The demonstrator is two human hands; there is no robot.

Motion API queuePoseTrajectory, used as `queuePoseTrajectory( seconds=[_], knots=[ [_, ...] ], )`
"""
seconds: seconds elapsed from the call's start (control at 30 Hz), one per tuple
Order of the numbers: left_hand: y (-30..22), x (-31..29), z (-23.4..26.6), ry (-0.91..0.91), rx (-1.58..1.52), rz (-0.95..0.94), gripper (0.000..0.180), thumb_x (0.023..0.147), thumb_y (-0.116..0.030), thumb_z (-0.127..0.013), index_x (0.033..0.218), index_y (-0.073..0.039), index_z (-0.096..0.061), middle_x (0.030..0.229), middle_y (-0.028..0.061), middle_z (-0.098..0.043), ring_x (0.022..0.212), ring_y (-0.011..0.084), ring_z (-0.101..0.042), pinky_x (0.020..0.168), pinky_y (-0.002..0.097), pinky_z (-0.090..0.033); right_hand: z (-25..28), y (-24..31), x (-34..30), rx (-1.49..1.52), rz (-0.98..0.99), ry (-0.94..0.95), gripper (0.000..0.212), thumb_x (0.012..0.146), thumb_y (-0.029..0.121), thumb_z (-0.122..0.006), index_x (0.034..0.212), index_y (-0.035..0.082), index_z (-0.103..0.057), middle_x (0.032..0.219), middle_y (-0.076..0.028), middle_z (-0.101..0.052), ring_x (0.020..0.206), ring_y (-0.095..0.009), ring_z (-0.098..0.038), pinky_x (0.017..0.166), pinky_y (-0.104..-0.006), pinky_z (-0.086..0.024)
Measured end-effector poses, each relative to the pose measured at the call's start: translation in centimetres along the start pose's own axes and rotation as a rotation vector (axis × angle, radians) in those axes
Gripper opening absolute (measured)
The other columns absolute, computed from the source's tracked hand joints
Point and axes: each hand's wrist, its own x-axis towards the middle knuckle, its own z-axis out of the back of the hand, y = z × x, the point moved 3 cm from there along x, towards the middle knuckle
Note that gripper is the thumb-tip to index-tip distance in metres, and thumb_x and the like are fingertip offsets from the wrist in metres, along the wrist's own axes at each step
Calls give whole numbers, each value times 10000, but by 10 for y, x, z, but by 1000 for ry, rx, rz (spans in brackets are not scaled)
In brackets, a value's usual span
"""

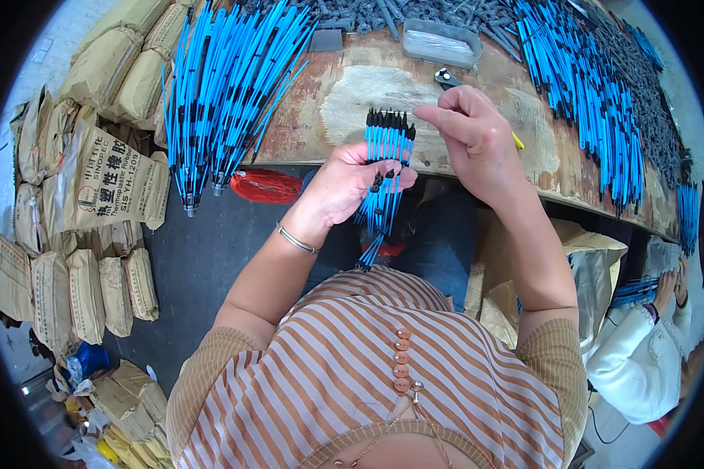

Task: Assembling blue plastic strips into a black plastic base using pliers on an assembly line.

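Here, the left hand [332, 187] grasps a bundle of thin blue sticks [387, 147], the thumb laid across the front and the other fingers passing behind, some of their tips showing at the bundle's right side. Above these fingers stand the sticks' black upper ends, in a close row; below them, the blue lengths hang down before the lap. The right hand [481, 141] is raised just to the right of the black ends, its thumb and forefinger brought together near the row's right edge; whether they pinch anything thin, I cannot tell. Beyond the hands, on the worn wooden table [352, 98], lie a dark-headed tool [447, 77], partly hidden by the right hand, and a clear plastic box [443, 45]. A larger blue pile [231, 86] fans out at the left.
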Motion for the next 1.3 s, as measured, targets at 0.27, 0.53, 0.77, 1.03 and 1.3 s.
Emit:
queuePoseTrajectory(
  seconds=[0.27,0.53,0.77,1.03,1.3],
  knots=[
    [-1,-3,0,3,22,-13,177,870,-2,-525,1030,21,-597,903,136,-648,833,229,-646,765,323,-530,2,4,1,78,-86,54,218,765,-55,-576,938,54,-651,778,-67,-540,719,-206,-541,631,-285,-435],
    [-2,-3,-1,13,28,28,180,869,20,-510,1025,23,-600,905,137,-647,841,232,-646,770,328,-530,-3,-2,1,289,-291,153,139,838,16,-564,946,44,-647,793,-46,-552,719,-161,-526,630,-257,-422],
    [0,-3,0,32,41,5,186,859,34,-513,1021,22,-604,910,136,-646,849,233,-646,774,326,-529,-5,0,-2,298,-308,159,121,854,36,-561,945,24,-640,799,-28,-554,741,-134,-516,654,-247,-416],
    [-3,-3,-2,67,75,8,179,859,34,-517,1013,22,-605,910,130,-647,859,229,-644,780,320,-525,-8,-3,1,433,-378,200,180,847,26,-564,1020,22,-612,879,-22,-573,793,-122,-526,699,-251,-426],
    [5,-2,2,17,157,-27,184,853,33,-530,1018,8,-606,926,122,-652,871,217,-642,805,314,-511,-14,-8,14,865,-358,-189,329,845,121,-578,1166,49,-561,1092,-58,-573,968,-153,-545,827,-284,-438]
  ],
)
